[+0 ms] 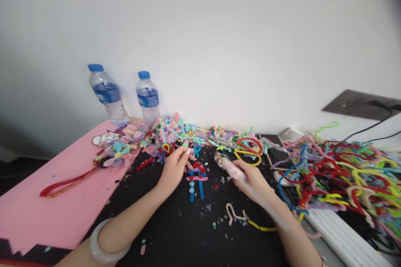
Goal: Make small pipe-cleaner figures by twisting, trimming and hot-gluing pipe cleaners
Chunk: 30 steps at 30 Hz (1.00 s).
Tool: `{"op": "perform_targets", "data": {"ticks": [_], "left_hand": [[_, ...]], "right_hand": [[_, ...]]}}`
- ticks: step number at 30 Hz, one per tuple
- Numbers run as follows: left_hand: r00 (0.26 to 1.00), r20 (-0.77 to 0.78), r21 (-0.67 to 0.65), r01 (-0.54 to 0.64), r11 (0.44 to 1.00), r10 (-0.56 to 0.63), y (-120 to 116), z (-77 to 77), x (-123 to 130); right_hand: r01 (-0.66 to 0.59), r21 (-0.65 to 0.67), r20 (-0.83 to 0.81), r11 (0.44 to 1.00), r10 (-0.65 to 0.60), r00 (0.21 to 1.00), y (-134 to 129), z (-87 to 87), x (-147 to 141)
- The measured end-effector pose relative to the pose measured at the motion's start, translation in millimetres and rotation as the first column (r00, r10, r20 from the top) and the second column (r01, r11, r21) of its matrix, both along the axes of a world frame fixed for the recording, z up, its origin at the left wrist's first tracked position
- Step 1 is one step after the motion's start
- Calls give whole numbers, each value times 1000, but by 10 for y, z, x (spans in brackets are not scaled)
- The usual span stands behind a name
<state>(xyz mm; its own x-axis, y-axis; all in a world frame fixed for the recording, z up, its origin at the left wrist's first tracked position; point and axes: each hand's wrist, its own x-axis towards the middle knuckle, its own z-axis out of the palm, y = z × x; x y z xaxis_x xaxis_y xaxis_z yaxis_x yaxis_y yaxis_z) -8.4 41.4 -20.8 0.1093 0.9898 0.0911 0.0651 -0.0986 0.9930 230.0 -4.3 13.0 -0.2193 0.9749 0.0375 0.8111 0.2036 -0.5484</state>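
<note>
A small figure bent from blue, red and pink pipe cleaners lies flat on the black tabletop. My left hand is at its upper left, fingers bent and a fingertip touching its top edge. Over the table to the right, my right hand is closed round a pale pinkish-white object; motion smears it, so its kind is unclear. Below that hand lie a bent cream pipe cleaner and a yellow one. Scissors with red and yellow handles rest just beyond my right hand.
Heaped pipe-cleaner pieces line the wall. Two water bottles stand at back left, behind pink board holding a red strap. At right are a phone, tangled pipe cleaners and a white power strip.
</note>
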Motion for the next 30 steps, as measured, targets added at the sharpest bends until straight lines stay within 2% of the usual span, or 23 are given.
{"op": "perform_targets", "data": {"ticks": [5, 8, 15, 30], "left_hand": [[995, -93, -7, 36, 999, -37, 9, -35, -10], [992, -119, 6, 41, 999, -40, 2, -41, -9], [989, -143, 26, 48, 999, -43, -3, -36, -3], [986, -163, 18, 49, 999, -45, -6, -28, -1]], "right_hand": [[-147, -167, -319, 975, 87, 944, -39, -10, 32], [-196, -244, -391, 950, 88, 916, -86, -51, -60], [-114, -350, -322, 930, -5, 947, -107, -100, -161], [-98, -370, -252, 924, 2, 968, -108, -105, -109]]}}
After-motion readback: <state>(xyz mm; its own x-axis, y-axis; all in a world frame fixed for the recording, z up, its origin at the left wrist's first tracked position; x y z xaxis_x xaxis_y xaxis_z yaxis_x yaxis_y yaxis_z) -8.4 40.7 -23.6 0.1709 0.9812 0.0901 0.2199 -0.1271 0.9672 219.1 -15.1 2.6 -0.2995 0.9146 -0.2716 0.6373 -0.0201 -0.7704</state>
